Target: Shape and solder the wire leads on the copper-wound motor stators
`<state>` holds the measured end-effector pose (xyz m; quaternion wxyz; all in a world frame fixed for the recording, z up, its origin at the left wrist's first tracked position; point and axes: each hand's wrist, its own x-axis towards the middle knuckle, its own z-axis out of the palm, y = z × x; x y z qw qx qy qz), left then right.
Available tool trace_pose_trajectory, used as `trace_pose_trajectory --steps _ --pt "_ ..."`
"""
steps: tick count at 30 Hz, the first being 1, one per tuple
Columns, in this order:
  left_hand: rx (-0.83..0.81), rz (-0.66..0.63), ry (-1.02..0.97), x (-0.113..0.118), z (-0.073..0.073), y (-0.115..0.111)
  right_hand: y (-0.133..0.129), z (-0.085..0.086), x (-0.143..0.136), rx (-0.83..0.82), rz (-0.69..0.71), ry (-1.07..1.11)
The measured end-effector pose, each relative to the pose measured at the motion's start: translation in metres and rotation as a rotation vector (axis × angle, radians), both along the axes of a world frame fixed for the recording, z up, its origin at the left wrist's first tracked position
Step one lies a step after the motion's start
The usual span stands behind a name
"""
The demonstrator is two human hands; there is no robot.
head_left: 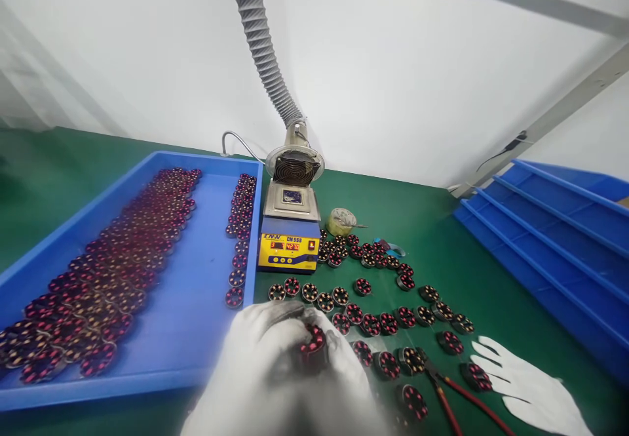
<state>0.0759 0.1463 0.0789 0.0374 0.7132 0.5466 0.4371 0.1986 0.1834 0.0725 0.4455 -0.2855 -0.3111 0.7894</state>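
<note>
The ring (313, 344) is sitting at lower centre of the frame, where the left hand (250, 341) and right hand (346, 354), both wearing white gloves, are holding it between bent, nearly closed fingers. It is looking small, stiff and fairly light, probably calling for a hold on its smooth outer rim, with fingertips staying off the likely delicate red windings. At left, the tray (196, 292) is carrying a broad band of rings (111, 259) and a narrow column (242, 203) by its right wall, while mid-frame a tub (338, 228) is containing something unclear.
</note>
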Motion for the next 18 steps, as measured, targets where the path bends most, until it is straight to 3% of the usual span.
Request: trace_pose_trajectory --steps 5,10,15,18 --pt "0.073 0.010 0.055 -0.003 -0.002 0.001 0.000 -0.005 0.003 0.068 -0.009 -0.044" --pt "0.082 0.005 0.071 -0.002 -0.003 0.003 0.005 -0.006 0.009 0.289 -0.070 -0.191" --pt "0.173 0.039 0.217 0.000 0.006 0.004 0.005 0.001 0.019 0.662 -0.171 -0.432" --pt "0.192 0.061 0.301 0.002 0.010 0.005 0.009 0.004 0.020 0.669 -0.169 -0.425"
